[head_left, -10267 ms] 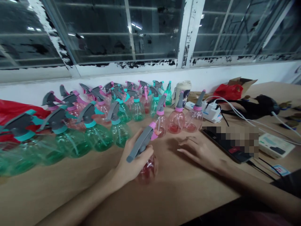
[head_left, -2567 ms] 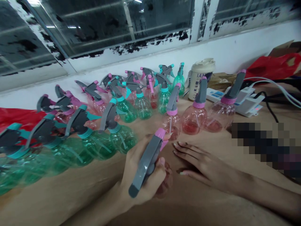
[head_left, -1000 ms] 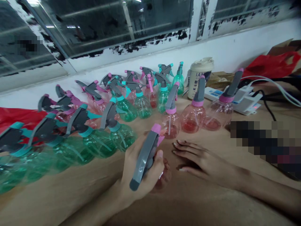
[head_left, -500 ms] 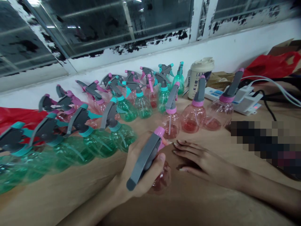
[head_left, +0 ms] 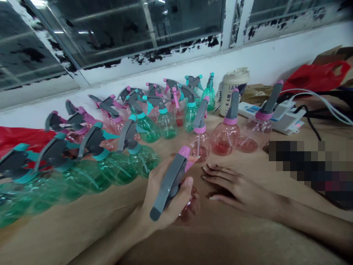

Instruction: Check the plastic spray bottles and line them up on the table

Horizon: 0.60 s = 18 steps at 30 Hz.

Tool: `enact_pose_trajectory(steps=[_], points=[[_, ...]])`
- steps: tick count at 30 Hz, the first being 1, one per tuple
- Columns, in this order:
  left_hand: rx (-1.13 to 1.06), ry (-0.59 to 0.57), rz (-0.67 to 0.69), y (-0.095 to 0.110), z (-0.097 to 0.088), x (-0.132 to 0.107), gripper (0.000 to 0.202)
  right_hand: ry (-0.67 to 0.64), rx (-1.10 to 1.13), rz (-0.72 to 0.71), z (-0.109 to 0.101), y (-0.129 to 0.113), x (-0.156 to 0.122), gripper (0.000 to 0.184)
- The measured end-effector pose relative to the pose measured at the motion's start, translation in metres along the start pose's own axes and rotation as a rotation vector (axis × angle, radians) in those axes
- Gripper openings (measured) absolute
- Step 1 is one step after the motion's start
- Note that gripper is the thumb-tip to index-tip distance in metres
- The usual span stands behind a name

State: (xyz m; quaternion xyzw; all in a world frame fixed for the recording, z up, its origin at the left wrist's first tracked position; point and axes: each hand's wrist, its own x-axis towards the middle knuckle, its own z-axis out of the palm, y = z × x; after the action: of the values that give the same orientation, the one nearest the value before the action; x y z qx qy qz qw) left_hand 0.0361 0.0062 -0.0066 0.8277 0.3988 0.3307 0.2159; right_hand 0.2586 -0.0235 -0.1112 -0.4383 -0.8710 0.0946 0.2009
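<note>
Left hand (head_left: 172, 209) wraps around a round translucent-pink plastic spray bottle (head_left: 170, 184); empty right hand (head_left: 239, 189), at three o'clock, lies outstretched.

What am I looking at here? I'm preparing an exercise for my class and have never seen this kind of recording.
There is no machine here, just a person's two bare hands. Every picture comes from one camera worn on that person's head, looking forward and down.

The left hand grips a pink spray bottle with a gray-and-pink spray head. The right hand is spread palm down nearby, holding nothing.

On the table, green spray bottles line the left side, and three more pink bottles stand beyond the hands. Behind are more of both colors. Farther right are a lidded cup, white plugs and a red plastic bag. One patch at the right is pixelated, so I can't tell what it hides.
</note>
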Motion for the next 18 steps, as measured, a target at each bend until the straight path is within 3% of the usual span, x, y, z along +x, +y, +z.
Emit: enact_pose_trajectory(steps=[9, 18], points=[[-0.049, 0.014, 0.063, -0.0005, 0.0036, -0.0005, 0.030, 0.024, 0.025, 0.002, 0.0005, -0.0005, 0.0013, 0.049], [0.002, 0.024, 0.070, -0.0019, 0.0044, -0.0003, 0.019, 0.061, 0.048, 0.014, 0.0007, -0.0020, 0.0025, 0.045]])
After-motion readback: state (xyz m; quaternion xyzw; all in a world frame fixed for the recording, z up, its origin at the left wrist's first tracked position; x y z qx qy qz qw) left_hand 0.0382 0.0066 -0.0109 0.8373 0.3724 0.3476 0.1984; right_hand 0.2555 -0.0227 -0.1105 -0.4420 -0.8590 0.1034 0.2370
